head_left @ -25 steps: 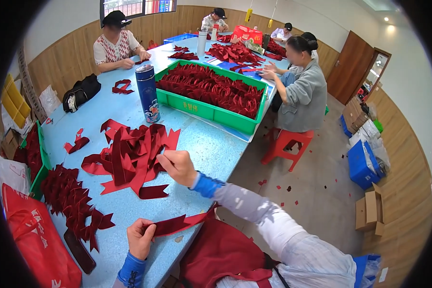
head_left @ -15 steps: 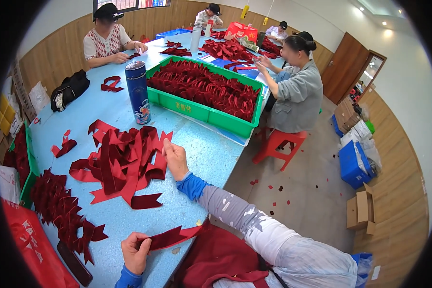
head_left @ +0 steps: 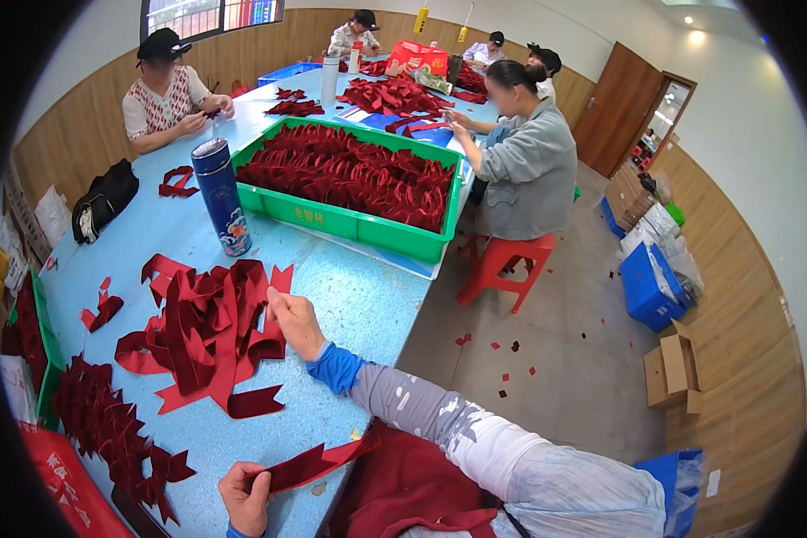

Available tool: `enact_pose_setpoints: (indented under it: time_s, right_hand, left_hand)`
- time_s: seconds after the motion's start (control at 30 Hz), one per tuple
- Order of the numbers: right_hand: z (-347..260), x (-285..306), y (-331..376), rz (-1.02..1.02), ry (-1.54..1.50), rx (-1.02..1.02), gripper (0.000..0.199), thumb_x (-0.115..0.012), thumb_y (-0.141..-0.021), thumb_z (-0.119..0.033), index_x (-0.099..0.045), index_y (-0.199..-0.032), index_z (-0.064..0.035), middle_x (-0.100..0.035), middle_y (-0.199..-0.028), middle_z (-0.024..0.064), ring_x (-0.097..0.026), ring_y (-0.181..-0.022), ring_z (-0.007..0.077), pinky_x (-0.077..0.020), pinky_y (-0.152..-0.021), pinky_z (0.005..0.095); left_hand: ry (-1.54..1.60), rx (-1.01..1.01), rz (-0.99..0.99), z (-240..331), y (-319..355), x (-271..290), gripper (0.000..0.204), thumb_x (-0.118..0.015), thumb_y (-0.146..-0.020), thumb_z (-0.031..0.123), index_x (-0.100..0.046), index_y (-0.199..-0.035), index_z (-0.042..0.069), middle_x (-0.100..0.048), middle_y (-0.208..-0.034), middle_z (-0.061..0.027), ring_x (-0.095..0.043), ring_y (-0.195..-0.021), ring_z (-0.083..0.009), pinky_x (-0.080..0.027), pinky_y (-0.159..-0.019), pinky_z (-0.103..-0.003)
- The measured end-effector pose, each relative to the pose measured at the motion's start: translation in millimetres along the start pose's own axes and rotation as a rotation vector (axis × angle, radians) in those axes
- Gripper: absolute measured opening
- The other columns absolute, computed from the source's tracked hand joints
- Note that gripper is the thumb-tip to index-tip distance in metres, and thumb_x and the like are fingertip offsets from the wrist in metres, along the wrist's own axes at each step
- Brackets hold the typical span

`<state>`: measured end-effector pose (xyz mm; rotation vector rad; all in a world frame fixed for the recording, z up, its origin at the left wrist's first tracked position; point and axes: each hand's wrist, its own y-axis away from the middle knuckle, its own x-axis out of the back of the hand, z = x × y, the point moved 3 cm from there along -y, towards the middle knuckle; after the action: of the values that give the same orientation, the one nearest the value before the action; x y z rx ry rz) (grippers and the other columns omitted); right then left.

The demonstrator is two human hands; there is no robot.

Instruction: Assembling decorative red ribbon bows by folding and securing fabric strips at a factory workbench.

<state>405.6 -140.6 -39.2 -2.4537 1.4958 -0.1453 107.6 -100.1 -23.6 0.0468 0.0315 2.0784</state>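
At the near table edge my left hand [head_left: 245, 498] is closed, thumb against fingers, on one end of a dark red ribbon [head_left: 309, 465]. That ribbon runs right across the table edge, and its far end has a notched cut. My right hand [head_left: 298, 326] reaches to the right side of a loose pile of red ribbons [head_left: 208, 332]. Its fingertips pinch a ribbon there, with a forked tip [head_left: 281, 277] showing just above them. To the left lies a row of folded ribbon bows [head_left: 108, 414], bunched together.
Beyond the pile stand a blue tumbler [head_left: 221, 199] and a green crate [head_left: 350, 226] full of red bows. Another green crate [head_left: 48, 350] and a red bag [head_left: 63, 475] flank the left side. A co-worker [head_left: 533, 170] sits on a red stool [head_left: 508, 269] at the right.
The whole view has shifted, so the table's things appear further left and lower. Both my hands keep their hold on the ribbons. The seated co-worker's hands at the right have come down.
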Motion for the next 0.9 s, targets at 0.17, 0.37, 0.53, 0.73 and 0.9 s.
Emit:
enact_pose_setpoints:
  time_s: [0.17, 0.37, 0.53, 0.73, 0.9]
  right_hand:
    - [-2, 0, -4, -0.012, 0.036, 0.044, 0.052, -0.045, -0.097, -0.039, -0.054, -0.063, -0.0015, -0.046, -0.054, -0.0002, -0.043, -0.054, 0.0082, -0.0357, -0.051, 0.0269]
    - [2, 0, -2, -0.018, 0.077, 0.063, 0.051, -0.045, -0.097, -0.039, -0.055, -0.064, -0.0005, -0.048, -0.055, 0.0006, -0.045, -0.056, 0.0098, -0.0375, -0.053, 0.0281]
    - [-2, -1, 3, -0.037, 0.037, 0.107, 0.051, -0.045, -0.097, -0.038, -0.056, -0.064, -0.0011, -0.048, -0.055, 0.0007, -0.044, -0.055, 0.0085, -0.0369, -0.053, 0.0271]
    - [-3, 5, 7, -0.054, 0.062, 0.033, 0.05, -0.046, -0.096, -0.039, -0.058, -0.065, -0.0008, -0.052, -0.056, 0.0055, -0.049, -0.055, 0.0115, -0.0395, -0.055, 0.0291]
    - [-8, 2, 8, -0.041, 0.013, 0.087, 0.05, -0.046, -0.097, -0.039, -0.056, -0.063, -0.0031, -0.047, -0.054, -0.0017, -0.042, -0.052, 0.0059, -0.0342, -0.049, 0.0246]
  left_hand:
    - [-0.028, -0.011, 0.01, 0, -3, 0, 0.009, -0.06, -0.085, 0.007, -0.056, -0.082, 0.0, -0.056, -0.064, -0.0016, -0.049, -0.05, -0.007, -0.038, -0.046, -0.02]
    - [-0.001, -0.053, -0.004, -1, -2, -1, 0.008, -0.06, -0.085, 0.006, -0.056, -0.082, 0.0, -0.057, -0.064, -0.0021, -0.05, -0.049, -0.0071, -0.039, -0.045, -0.021]
    - [-0.003, -0.054, 0.017, 2, 1, 1, 0.006, -0.061, -0.084, 0.004, -0.056, -0.082, 0.0, -0.058, -0.065, -0.0026, -0.051, -0.049, -0.0074, -0.04, -0.046, -0.021]
    - [-0.016, -0.054, 0.013, 1, 0, -4, 0.005, -0.061, -0.084, 0.003, -0.057, -0.082, 0.0, -0.058, -0.065, -0.0034, -0.051, -0.049, -0.0076, -0.04, -0.045, -0.021]
    - [0.012, -0.066, 0.019, 1, -1, -3, 0.005, -0.06, -0.084, 0.003, -0.058, -0.081, 0.0, -0.059, -0.065, -0.0036, -0.051, -0.049, -0.0073, -0.039, -0.045, -0.021]
